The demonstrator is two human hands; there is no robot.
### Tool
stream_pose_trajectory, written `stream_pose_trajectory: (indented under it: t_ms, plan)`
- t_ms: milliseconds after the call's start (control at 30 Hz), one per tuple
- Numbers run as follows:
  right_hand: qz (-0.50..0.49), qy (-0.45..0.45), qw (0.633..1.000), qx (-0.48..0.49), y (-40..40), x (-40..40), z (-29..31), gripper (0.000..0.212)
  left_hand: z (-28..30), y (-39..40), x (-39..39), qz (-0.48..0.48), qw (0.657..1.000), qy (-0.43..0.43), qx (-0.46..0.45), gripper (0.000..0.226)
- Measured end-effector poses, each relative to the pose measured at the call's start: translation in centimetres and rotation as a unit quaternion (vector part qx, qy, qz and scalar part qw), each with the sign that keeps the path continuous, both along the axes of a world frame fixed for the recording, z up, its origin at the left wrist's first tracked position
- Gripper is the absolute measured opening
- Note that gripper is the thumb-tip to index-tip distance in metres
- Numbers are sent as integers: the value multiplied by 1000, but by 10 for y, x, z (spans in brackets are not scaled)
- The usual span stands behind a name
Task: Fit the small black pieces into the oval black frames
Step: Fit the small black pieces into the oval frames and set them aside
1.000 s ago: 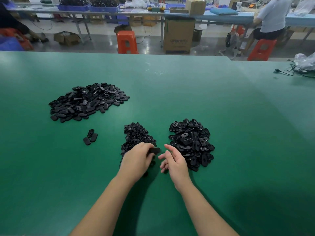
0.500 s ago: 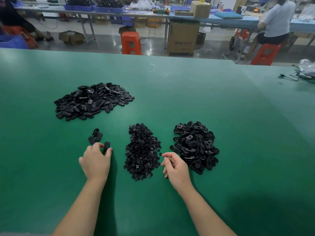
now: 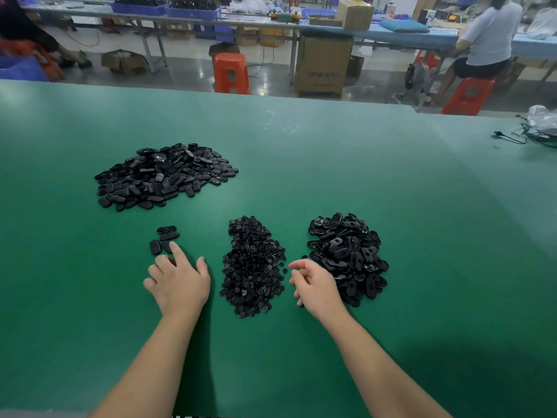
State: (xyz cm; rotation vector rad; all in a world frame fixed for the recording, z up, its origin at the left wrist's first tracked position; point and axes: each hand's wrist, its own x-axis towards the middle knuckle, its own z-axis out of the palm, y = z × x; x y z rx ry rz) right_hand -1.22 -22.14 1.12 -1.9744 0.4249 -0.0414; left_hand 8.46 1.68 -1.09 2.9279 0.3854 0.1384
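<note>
A heap of small black pieces (image 3: 253,267) lies in the middle of the green table (image 3: 391,221). To its right is a heap of oval black frames (image 3: 346,257). A small group of oval pieces (image 3: 165,238) lies to the left. My left hand (image 3: 177,282) rests flat beside that group, its index finger stretched onto the nearest oval, and it holds nothing. My right hand (image 3: 316,286) hovers between the two heaps with loosely curled fingers, nothing visible in them.
A large pile of black oval parts (image 3: 162,176) lies at the far left of the table. Cables and a plastic bag (image 3: 539,128) sit at the right edge. Beyond the table are orange stools (image 3: 230,72), a cardboard box (image 3: 324,66) and a seated person (image 3: 485,40).
My left hand carried an oval piece from the middle leftward to the small group and let go of it. My right hand stayed near the frames heap, fingers curling slightly.
</note>
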Motion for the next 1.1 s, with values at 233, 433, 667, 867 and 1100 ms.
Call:
stream_pose_trajectory:
  t_ms: [233,433,667,867,1100]
  plan:
    - [79,132,894,-422,-31,23,24,29,-4,4,-6,-219,959,-165,-67,21]
    - [126,131,868,-462,-35,32,24,29,-5,6,-6,-303,936,-160,-76,37]
    - [148,114,879,-438,-35,33,23,25,-4,6,-5,-297,939,-144,-94,33]
    - [191,96,869,-446,-37,35,24,26,-4,7,-3,-277,943,-141,-115,22]
    - [174,75,878,-440,-49,38,20,29,-6,7,-2,-276,944,-138,-122,18]
